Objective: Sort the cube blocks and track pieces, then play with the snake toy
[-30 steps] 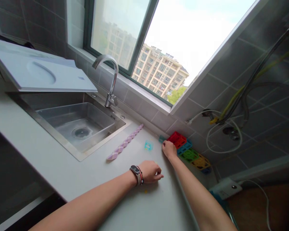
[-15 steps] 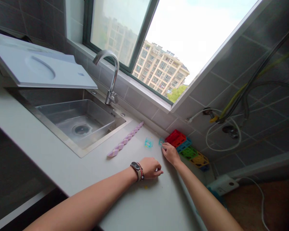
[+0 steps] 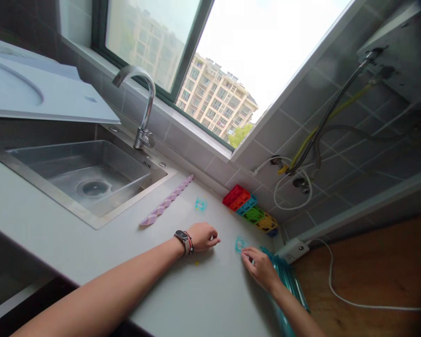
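Note:
My right hand (image 3: 261,270) pinches the edge of a small see-through turquoise plastic piece (image 3: 239,244) above the white counter (image 3: 210,299). Left of it, my left hand (image 3: 202,236), with a watch on the wrist, rests low over the counter. Its fingers are curled in, and whatever they may hold is hidden. A similar turquoise piece (image 3: 200,204) lies just beyond the left hand. Near that wrist is a tiny yellow bit (image 3: 197,263). A pink and white folded strip (image 3: 168,201) lies farther left, beside the sink.
At the wall stands a row of red, blue, green and yellow plastic crates (image 3: 250,208). The steel sink (image 3: 98,220) with a tap (image 3: 147,107) is at left, under a white panel (image 3: 56,100). Turquoise plastic film (image 3: 291,281) and a white power strip (image 3: 293,251) are at right.
My right hand has drawn back from beside the crates towards me, bringing the turquoise piece along. My left hand stays nearly in place; the view has swung to the right.

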`<move>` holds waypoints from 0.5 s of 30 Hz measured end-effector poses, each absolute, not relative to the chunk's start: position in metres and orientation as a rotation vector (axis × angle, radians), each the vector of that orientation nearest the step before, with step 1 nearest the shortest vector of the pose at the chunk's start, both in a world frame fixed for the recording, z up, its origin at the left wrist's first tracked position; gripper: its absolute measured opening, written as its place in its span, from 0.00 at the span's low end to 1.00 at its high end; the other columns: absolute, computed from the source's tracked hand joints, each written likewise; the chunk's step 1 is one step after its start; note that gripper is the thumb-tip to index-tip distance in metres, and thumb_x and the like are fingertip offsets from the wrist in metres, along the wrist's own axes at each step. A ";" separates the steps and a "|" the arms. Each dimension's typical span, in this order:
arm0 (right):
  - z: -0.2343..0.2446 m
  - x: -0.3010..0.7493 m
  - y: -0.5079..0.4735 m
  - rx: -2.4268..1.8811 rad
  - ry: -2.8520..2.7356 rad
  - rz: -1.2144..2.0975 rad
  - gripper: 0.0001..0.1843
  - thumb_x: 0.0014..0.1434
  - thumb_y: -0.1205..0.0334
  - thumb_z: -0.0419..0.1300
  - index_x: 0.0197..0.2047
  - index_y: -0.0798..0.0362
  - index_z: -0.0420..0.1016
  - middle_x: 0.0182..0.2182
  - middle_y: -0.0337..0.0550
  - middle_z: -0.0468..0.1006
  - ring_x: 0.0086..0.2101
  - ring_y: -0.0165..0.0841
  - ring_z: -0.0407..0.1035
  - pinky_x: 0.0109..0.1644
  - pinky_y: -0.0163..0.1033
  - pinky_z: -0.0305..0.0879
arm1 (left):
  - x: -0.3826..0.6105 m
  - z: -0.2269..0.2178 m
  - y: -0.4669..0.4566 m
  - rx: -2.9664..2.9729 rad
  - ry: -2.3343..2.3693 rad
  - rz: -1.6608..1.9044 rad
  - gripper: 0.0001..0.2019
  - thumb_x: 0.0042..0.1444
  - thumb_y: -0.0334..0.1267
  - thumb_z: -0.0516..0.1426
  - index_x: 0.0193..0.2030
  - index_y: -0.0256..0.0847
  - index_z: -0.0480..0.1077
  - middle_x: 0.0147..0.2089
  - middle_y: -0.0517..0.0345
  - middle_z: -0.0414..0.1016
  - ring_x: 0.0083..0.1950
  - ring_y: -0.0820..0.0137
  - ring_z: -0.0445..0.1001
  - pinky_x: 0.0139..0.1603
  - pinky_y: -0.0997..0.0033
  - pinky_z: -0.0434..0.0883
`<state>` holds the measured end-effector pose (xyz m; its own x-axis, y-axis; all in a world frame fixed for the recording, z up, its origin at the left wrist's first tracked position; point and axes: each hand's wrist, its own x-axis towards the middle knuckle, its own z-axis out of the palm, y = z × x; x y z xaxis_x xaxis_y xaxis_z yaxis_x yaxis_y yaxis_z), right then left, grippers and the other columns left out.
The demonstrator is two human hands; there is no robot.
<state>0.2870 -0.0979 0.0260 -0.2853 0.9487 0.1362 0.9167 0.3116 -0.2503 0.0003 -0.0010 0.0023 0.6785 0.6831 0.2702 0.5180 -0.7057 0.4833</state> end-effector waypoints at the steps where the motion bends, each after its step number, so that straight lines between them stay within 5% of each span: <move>1: 0.028 0.292 -0.105 -1.705 -2.323 0.176 0.14 0.67 0.59 0.54 0.44 0.46 0.82 0.45 0.46 0.82 0.42 0.40 0.78 0.46 0.44 0.76 | 0.000 0.002 -0.001 2.522 0.942 0.627 0.16 0.63 0.46 0.55 0.30 0.42 0.79 0.29 0.51 0.81 0.32 0.63 0.79 0.31 0.70 0.65; 9: 0.078 0.290 -0.061 -1.763 -2.303 -0.051 0.14 0.67 0.58 0.54 0.44 0.50 0.80 0.46 0.48 0.81 0.41 0.37 0.77 0.48 0.40 0.72 | -0.001 0.003 0.000 2.510 0.931 0.650 0.17 0.64 0.46 0.55 0.31 0.42 0.79 0.29 0.52 0.81 0.31 0.65 0.78 0.31 0.71 0.64; 15: 0.105 0.270 0.052 -1.960 -2.305 -0.278 0.16 0.63 0.60 0.60 0.52 0.56 0.78 0.50 0.52 0.79 0.51 0.40 0.73 0.60 0.40 0.64 | -0.002 0.004 0.000 2.512 0.942 0.633 0.17 0.64 0.46 0.55 0.31 0.42 0.79 0.30 0.51 0.82 0.32 0.64 0.79 0.30 0.70 0.65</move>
